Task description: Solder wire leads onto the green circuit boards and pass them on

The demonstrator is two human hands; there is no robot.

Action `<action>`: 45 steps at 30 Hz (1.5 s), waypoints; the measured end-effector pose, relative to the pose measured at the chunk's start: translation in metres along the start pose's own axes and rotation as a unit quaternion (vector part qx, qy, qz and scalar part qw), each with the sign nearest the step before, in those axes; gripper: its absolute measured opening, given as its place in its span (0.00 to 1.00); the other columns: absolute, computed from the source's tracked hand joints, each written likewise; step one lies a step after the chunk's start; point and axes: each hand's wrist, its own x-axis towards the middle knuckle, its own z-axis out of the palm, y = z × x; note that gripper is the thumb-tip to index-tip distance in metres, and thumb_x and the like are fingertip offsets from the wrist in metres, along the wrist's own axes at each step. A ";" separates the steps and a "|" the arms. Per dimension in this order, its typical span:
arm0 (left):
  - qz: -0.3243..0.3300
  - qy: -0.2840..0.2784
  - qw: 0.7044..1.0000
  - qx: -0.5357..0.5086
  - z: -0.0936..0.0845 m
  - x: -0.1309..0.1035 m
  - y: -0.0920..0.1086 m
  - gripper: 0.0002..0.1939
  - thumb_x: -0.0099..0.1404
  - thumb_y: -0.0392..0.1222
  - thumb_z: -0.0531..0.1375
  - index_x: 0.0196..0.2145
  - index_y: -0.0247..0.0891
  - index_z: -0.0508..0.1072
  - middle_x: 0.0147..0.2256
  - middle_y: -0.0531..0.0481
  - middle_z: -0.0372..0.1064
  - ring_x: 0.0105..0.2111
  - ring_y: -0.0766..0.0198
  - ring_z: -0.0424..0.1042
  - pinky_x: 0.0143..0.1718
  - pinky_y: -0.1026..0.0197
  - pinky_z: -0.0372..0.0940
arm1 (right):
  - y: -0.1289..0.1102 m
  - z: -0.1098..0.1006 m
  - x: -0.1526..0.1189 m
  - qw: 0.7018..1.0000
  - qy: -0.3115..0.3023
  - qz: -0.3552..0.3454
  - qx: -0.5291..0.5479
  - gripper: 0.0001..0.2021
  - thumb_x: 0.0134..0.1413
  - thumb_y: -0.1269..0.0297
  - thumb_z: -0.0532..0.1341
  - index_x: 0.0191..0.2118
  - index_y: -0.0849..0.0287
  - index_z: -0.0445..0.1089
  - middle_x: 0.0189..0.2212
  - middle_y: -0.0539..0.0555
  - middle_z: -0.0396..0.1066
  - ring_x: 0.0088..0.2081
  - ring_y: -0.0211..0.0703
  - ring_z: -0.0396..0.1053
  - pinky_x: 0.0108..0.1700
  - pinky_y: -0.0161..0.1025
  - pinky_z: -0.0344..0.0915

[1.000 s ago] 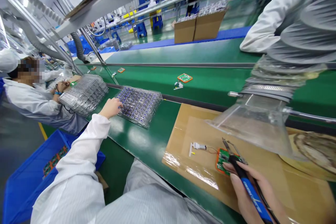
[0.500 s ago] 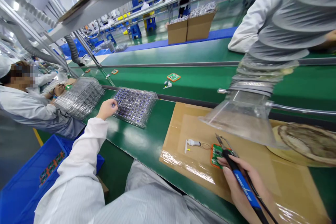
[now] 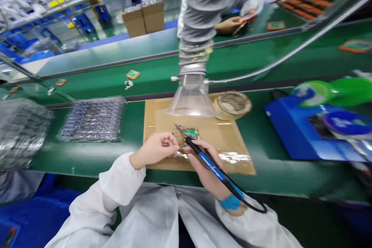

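My right hand (image 3: 202, 170), with a blue band on its wrist, is wrapped round a blue and black soldering iron (image 3: 211, 167). The iron's metal tip points away from me over a green circuit board (image 3: 192, 133) with an orange edge. My left hand (image 3: 157, 148) is closed just left of the board, thumb and fingertips together. What its fingers pinch, if anything, is too small to make out. A thin dark wire curves between that hand and the board. Both hands are above a brown cardboard sheet (image 3: 232, 155).
A clear fume hood (image 3: 192, 100) hangs over the cardboard, with a round tan container (image 3: 245, 104) beside it. Left is a clear tray (image 3: 93, 118) of small parts; right, a blue box (image 3: 290, 128). Boards (image 3: 133, 74) lie on the green belt. A co-worker's hands (image 3: 229, 26) are opposite.
My left hand has moved from the parts tray to beside the circuit board. My view has swung right, bringing in the blue box. The soldering iron is still in my right hand.
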 end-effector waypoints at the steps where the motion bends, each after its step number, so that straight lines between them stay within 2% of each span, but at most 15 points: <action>1: -0.005 -0.016 1.000 0.003 0.006 0.004 0.002 0.14 0.58 0.45 0.70 0.30 0.35 0.70 0.25 0.50 0.75 0.25 0.70 0.72 0.31 0.66 0.66 | -0.003 0.003 0.000 1.000 0.005 0.003 0.014 0.16 0.62 0.59 0.67 0.54 0.50 0.69 0.41 0.53 0.81 0.42 0.46 0.81 0.46 0.45 0.79; 3: -0.014 -0.031 0.999 0.008 0.012 0.009 0.004 0.15 0.58 0.47 0.70 0.30 0.35 0.70 0.26 0.49 0.75 0.25 0.70 0.71 0.31 0.66 0.66 | -0.008 0.007 0.001 0.999 0.027 0.012 0.035 0.16 0.61 0.60 0.67 0.53 0.50 0.68 0.41 0.52 0.80 0.41 0.44 0.81 0.45 0.43 0.79; 8: -0.026 -0.023 0.999 0.025 0.016 0.011 0.004 0.15 0.57 0.47 0.71 0.30 0.35 0.71 0.26 0.49 0.75 0.26 0.69 0.72 0.32 0.66 0.67 | -0.013 0.009 0.006 0.995 0.078 0.008 0.068 0.14 0.60 0.61 0.68 0.50 0.51 0.68 0.38 0.50 0.79 0.38 0.42 0.80 0.44 0.42 0.78; 14: -0.018 -0.010 0.999 0.033 0.022 0.010 -0.006 0.14 0.56 0.46 0.71 0.30 0.35 0.72 0.25 0.50 0.74 0.26 0.68 0.72 0.31 0.65 0.66 | -0.015 0.008 0.013 0.996 0.072 0.023 0.054 0.12 0.59 0.60 0.68 0.47 0.52 0.69 0.34 0.50 0.79 0.36 0.43 0.80 0.41 0.42 0.78; 19: 0.028 0.032 0.998 0.056 0.024 0.011 -0.011 0.13 0.60 0.49 0.68 0.31 0.35 0.76 0.24 0.52 0.71 0.23 0.70 0.65 0.26 0.66 0.60 | -0.011 0.006 0.015 0.994 0.083 0.026 0.061 0.12 0.59 0.61 0.68 0.46 0.52 0.69 0.34 0.50 0.81 0.37 0.43 0.81 0.43 0.43 0.79; 23: 0.051 0.049 0.992 0.107 0.022 0.015 -0.008 0.10 0.63 0.47 0.65 0.30 0.36 0.77 0.26 0.50 0.74 0.26 0.67 0.69 0.29 0.64 0.63 | -0.006 0.007 0.017 0.992 0.101 0.046 0.053 0.12 0.57 0.60 0.69 0.45 0.53 0.70 0.33 0.51 0.80 0.35 0.43 0.80 0.39 0.41 0.78; 25: 0.075 0.058 0.984 0.149 0.020 0.019 -0.005 0.10 0.64 0.45 0.63 0.29 0.37 0.77 0.28 0.50 0.75 0.28 0.66 0.71 0.32 0.63 0.65 | -0.003 0.007 0.017 0.992 0.105 0.053 0.047 0.11 0.57 0.60 0.69 0.44 0.53 0.71 0.33 0.50 0.80 0.33 0.43 0.79 0.37 0.40 0.77; 28: 0.138 0.077 0.958 0.238 0.018 0.026 -0.001 0.08 0.64 0.41 0.63 0.28 0.38 0.77 0.29 0.50 0.76 0.31 0.63 0.71 0.37 0.60 0.65 | 0.002 0.006 0.018 0.992 0.101 0.057 0.039 0.11 0.56 0.60 0.69 0.44 0.52 0.72 0.33 0.49 0.79 0.33 0.42 0.78 0.38 0.40 0.76; 31: 0.172 0.077 0.943 0.276 0.018 0.033 0.002 0.07 0.64 0.38 0.63 0.27 0.40 0.77 0.29 0.50 0.76 0.33 0.62 0.72 0.41 0.58 0.65 | 0.006 0.005 0.020 0.992 0.102 0.066 0.038 0.12 0.57 0.61 0.69 0.46 0.52 0.72 0.33 0.49 0.78 0.33 0.42 0.78 0.39 0.40 0.76; 37: 0.157 0.066 0.946 0.277 0.016 0.039 0.000 0.07 0.65 0.39 0.63 0.28 0.41 0.76 0.31 0.50 0.78 0.35 0.60 0.73 0.46 0.55 0.65 | 0.009 0.007 0.023 0.992 0.108 0.054 0.033 0.12 0.57 0.61 0.68 0.46 0.52 0.72 0.33 0.49 0.77 0.34 0.42 0.77 0.41 0.40 0.76; 41: 0.162 0.099 0.923 0.333 0.010 0.048 -0.005 0.08 0.64 0.36 0.63 0.26 0.40 0.74 0.33 0.50 0.76 0.40 0.57 0.72 0.48 0.53 0.63 | 0.013 0.004 0.021 0.990 0.130 0.053 -0.013 0.12 0.58 0.61 0.67 0.48 0.52 0.72 0.35 0.50 0.77 0.35 0.43 0.78 0.40 0.40 0.76; 45: 0.131 0.108 0.907 0.384 0.005 0.061 -0.012 0.09 0.62 0.33 0.63 0.24 0.39 0.73 0.36 0.49 0.75 0.43 0.56 0.70 0.48 0.52 0.63 | 0.015 -0.007 0.019 0.986 0.152 0.039 -0.063 0.12 0.60 0.59 0.67 0.49 0.52 0.74 0.42 0.54 0.80 0.43 0.46 0.79 0.47 0.44 0.77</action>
